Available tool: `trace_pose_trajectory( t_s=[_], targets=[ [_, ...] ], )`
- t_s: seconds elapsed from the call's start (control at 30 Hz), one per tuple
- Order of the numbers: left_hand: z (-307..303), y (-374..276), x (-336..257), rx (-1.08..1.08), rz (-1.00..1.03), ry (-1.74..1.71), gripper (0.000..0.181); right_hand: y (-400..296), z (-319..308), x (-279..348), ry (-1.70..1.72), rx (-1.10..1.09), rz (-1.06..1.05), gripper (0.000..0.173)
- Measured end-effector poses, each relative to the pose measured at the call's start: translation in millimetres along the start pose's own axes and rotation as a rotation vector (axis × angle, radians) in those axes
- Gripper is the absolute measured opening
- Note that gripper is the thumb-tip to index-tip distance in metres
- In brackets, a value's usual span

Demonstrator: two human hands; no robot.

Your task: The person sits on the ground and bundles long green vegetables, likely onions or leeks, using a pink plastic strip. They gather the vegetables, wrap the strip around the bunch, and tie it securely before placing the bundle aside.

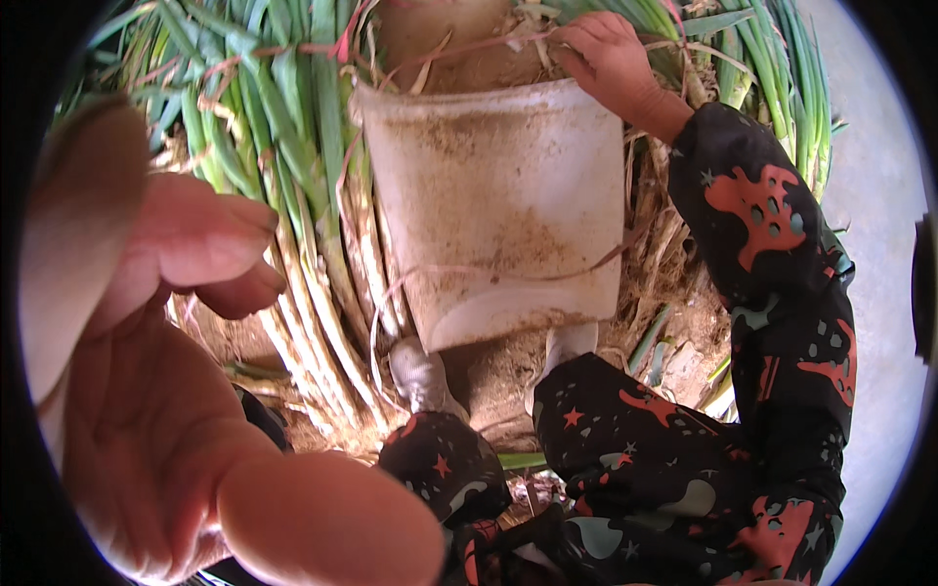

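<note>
Close to the camera, my left hand (183, 410) fills the lower left, palm showing, fingers curled and apart from the thumb, with nothing seen in it. At the upper right my right hand (604, 62) is by the far right corner of a dirt-stained white plastic container (498, 198), its fingertips near a pink strap (476, 45). Whether the fingers grip the strap is not clear. The strap runs left across green onion stalks (293, 132). Another length of strap (476, 271) lies loosely across the container's near part.
Long green onions with pale stems lie left of the container, and more (780, 80) stand at the upper right. Both my shoes (418, 373) are just below the container. Soil, roots and loose leaves cover the ground (506, 373). A pale smooth floor (879, 220) lies at the right.
</note>
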State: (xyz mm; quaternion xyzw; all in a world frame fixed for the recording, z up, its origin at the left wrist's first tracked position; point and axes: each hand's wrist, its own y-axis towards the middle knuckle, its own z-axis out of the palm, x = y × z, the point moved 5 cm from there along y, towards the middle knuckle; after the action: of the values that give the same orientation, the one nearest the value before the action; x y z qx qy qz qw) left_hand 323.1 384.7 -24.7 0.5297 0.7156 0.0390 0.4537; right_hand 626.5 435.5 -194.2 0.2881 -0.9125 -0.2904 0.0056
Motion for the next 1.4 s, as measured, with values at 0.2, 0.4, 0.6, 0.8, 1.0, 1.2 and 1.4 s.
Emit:
trace_pose_trajectory(
  t_s=[0.2,0.4,0.6,0.8,1.0,1.2,1.4],
  targets=[
    [-3.4,-66.1,-59.7,-0.102,-0.131,0.028,0.046,-30.5,-17.5,94.1,0.304,0.207,-0.071,0.018],
    [-22.3,-161.3,-137.0,-0.306,-0.445,0.004,0.036,-6.4,-78.4,193.7,0.573,0.461,0.009,0.023],
    [28.8,-243.8,-174.9,-0.274,-0.812,-0.511,0.024,21.3,-142.5,264.3,0.766,0.519,-0.076,0.019],
    [77.7,-306.5,-183.4,-0.469,-0.822,-1.334,0.04,54.2,-199.6,335.4,0.804,0.5,-0.201,0.013],
    [56.1,-375.0,-223.0,-0.598,-1.002,-1.154,0.037,18.3,-175.7,380.7,0.716,0.826,-0.171,0.016],
    [3.1,-492.9,-285.0,-0.88,-1.334,-0.599,0.033,-30.3,-123.8,401.5,0.687,1.113,-0.01,0.017],
    [-38.2,-589.9,-338.9,-1.083,-1.607,-0.097,0.03,-7.1,-48.1,419.8,0.894,1.122,0.65,0.011]
  ],
)
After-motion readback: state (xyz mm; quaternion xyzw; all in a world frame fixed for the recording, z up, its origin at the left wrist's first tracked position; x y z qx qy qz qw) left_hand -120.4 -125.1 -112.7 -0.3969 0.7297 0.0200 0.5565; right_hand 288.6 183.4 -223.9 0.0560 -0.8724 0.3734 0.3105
